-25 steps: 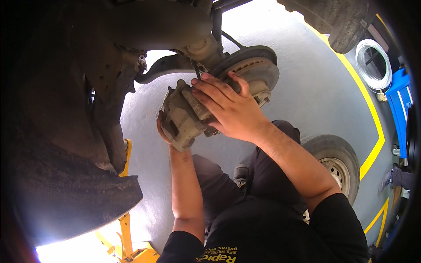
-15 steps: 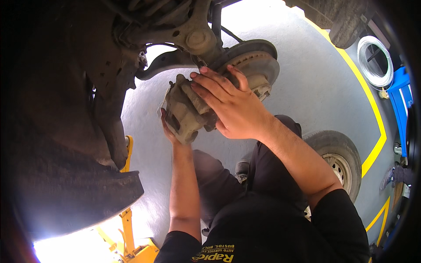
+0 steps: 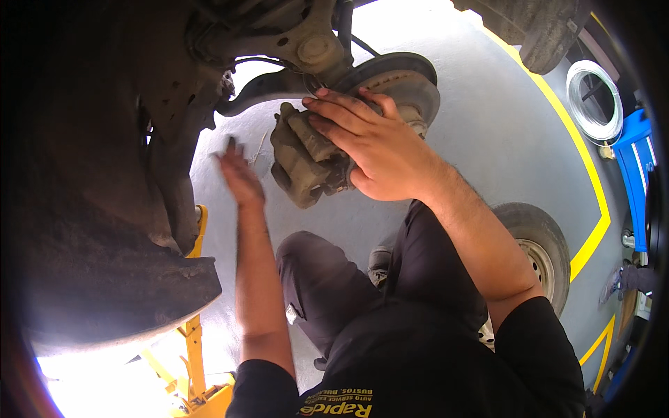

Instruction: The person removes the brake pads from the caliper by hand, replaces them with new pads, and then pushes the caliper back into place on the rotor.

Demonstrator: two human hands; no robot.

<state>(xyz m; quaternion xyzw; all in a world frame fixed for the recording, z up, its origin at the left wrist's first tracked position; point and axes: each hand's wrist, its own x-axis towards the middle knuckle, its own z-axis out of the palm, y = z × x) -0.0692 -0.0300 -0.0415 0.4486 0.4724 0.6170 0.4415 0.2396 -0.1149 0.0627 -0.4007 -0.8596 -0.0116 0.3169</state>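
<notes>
A dusty brake caliper [image 3: 298,159] sits beside the brake disc [image 3: 417,94] under the raised vehicle. My right hand [image 3: 390,157] lies over the caliper's right side, fingers stretched across its top and thumb lower down, holding it. The palm hides where caliper and disc meet. Left of the caliper and apart from it, my left hand [image 3: 241,177] is raised, somewhat blurred. Its fingers look stretched out, and I see nothing held in them. Above the caliper is a suspension arm [image 3: 313,49] with its round joint.
A dark wheel-arch liner [image 3: 104,209] fills the left side. Below it stands a yellow jack [image 3: 195,355]. A wheel with tyre [image 3: 540,237] lies right of my knees. Farther right are a coil of clear tubing [image 3: 580,104], a blue case [image 3: 633,167] and another person's shoe [image 3: 613,285].
My left hand has let go of the caliper's lower left side and moved left and up. The right hand stays on the caliper, which sits slightly higher in the picture.
</notes>
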